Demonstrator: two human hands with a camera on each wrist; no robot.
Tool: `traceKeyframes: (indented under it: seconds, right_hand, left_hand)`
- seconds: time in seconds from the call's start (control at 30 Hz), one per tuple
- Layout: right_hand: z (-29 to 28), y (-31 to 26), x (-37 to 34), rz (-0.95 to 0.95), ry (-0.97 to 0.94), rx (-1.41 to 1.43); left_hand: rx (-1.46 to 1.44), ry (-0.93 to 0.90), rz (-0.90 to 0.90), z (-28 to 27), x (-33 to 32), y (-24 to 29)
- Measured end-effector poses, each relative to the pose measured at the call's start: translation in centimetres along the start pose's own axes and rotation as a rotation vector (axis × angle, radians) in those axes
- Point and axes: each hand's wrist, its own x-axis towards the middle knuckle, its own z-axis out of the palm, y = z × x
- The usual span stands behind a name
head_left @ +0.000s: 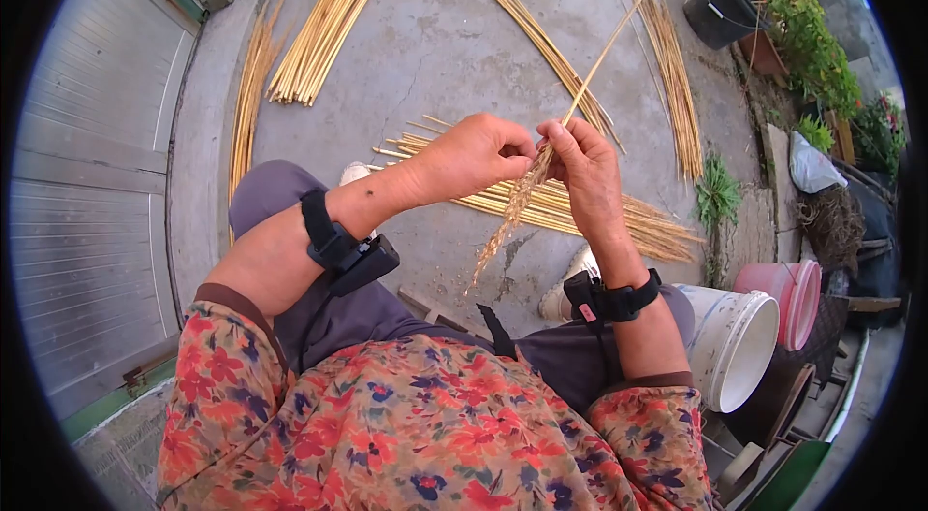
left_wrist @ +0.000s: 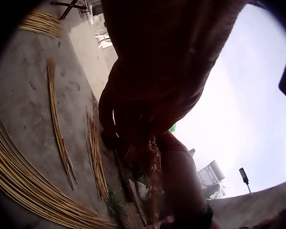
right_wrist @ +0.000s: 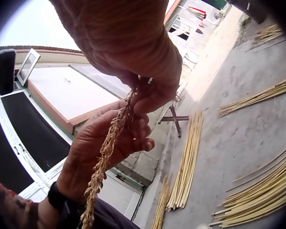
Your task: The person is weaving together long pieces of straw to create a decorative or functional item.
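Observation:
In the head view a long dry stalk (head_left: 621,32) slants up and away to the right, its shaggy seed head (head_left: 515,206) hanging toward the lap. My right hand (head_left: 592,173) pinches the stalk between thumb and fingers just above the seed head. Close beside it, my left hand (head_left: 474,161) pinches at the top of the seed head with curled fingers. The right wrist view shows the seed head (right_wrist: 102,164) dangling below both hands, in front of the left palm. Below the hands, a bundle of stalks (head_left: 638,226) lies on the concrete.
More stalk bundles lie beyond: a thick one (head_left: 338,23), a thin one (head_left: 253,95) by the left wall, and others (head_left: 669,76) at right. White (head_left: 710,327) and pink (head_left: 804,308) buckets stand near the right knee. A black bucket (head_left: 723,6) and plants (head_left: 807,47) line the right side.

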Motion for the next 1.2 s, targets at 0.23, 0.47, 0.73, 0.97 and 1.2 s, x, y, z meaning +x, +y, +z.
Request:
traceKeyframes:
  seconds: [0.23,0.47,0.73,0.97,1.2]
  right_hand:
    - [0.2,0.1,-0.3,-0.047,0.006,0.045]
    - [-0.6,-0.3,0.2,-0.076,0.061,0.158]
    - [-1.0,-0.5,0.0,0.029,-0.035,0.325]
    - [-0.3,-0.3,0.2,0.07,-0.052,0.32]
    - [0.1,0.1,0.5,0.057,-0.076,0.276]
  left_hand:
    - [0.144,0.108,0.041,-0.3,0.1,0.0]
    - [0.273,0.122,0.108,-0.5,0.1,-0.7]
    - [0.444,-0.062,-0.109,-1.7,-0.9,-0.5]
    - [-0.262,0.018,0.106,-1.0,-0.9,-0.3]
    - [-0.398,-0.104,-0.055,-0.9,-0.8,-0.6]
